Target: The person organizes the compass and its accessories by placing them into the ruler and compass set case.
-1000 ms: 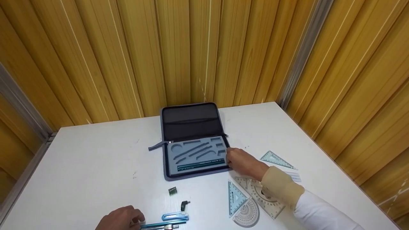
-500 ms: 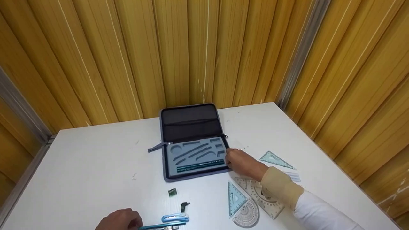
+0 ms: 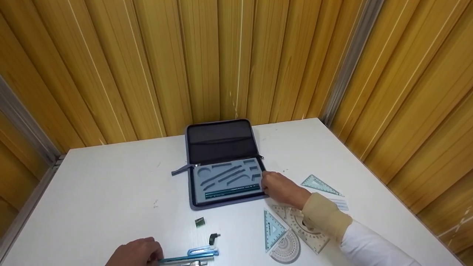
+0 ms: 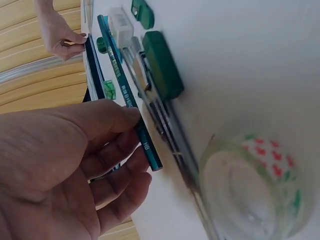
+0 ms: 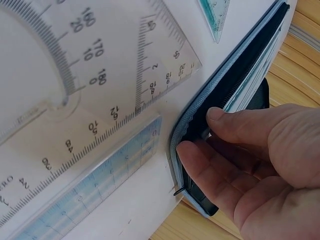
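My left hand [image 3: 135,253] pinches a dark green HB pencil [image 4: 118,72] near its end between thumb and fingers, close over the table. Beside the pencil, the left wrist view has metal compasses [image 4: 155,112], a green box [image 4: 162,65] and a white eraser [image 4: 121,30]. An unzipped zip case [image 3: 221,132] lies with its lid back against the wall. Its grey foam insert [image 3: 201,181] has cut-out slots, and two green pencils [image 3: 232,191] lie in the front one. My right hand [image 5: 255,155] grips the case's right edge with thumb inside the wall.
A roll of clear tape [image 4: 250,190] stands near my left hand. A light blue cutter [image 3: 199,251], a small black piece [image 3: 212,239] and a green piece [image 3: 199,221] lie in front of the case. Set squares [image 3: 272,231], a protractor [image 3: 286,246] and a ruler [image 3: 340,204] lie at right.
The left hand has dipped slightly and come back up, fingers closing on the pencil, whose end has shifted a little left. The right hand stays at the case's edge.
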Demonstrator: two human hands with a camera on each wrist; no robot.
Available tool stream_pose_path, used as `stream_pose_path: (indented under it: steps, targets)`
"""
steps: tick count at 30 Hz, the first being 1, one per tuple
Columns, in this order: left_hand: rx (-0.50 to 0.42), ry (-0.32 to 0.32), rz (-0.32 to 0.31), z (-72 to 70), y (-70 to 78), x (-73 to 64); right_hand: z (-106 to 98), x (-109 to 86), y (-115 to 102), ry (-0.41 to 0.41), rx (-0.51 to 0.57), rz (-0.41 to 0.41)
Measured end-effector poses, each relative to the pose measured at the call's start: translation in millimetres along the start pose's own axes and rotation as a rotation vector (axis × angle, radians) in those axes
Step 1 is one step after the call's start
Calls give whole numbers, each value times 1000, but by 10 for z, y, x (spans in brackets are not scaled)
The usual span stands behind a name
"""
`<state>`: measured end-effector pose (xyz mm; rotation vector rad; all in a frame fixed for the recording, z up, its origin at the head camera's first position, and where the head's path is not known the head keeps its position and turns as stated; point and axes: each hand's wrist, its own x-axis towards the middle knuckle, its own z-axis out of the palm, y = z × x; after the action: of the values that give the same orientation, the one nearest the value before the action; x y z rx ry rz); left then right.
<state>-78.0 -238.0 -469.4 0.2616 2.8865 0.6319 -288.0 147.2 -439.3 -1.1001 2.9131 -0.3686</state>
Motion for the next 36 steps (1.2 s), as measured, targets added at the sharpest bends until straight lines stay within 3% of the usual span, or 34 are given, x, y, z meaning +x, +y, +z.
stream_pose_path:
  steps: [5, 8, 14, 21, 28, 36]
  targets:
    - [26, 45, -104, -107, 139, 48, 2, -5, 4, -4, 19, 9]
    - [54, 90, -115, -170, 248, 107, 5, -11, 14, 3, 15, -12]
    - [93, 156, -56, -252, 453, 296, 13, -21, 19, 21, 4, -18]
    - [111, 302, 81, -255, 609, 532, 3, -1, -8, -3, 25, 23]
    - [94, 345, 141, -217, 769, 807, 15, 2, -6, -12, 18, 30]
    - [139, 413, 204, -139, 888, 1111, 4, 6, -6, -14, -1, 28]
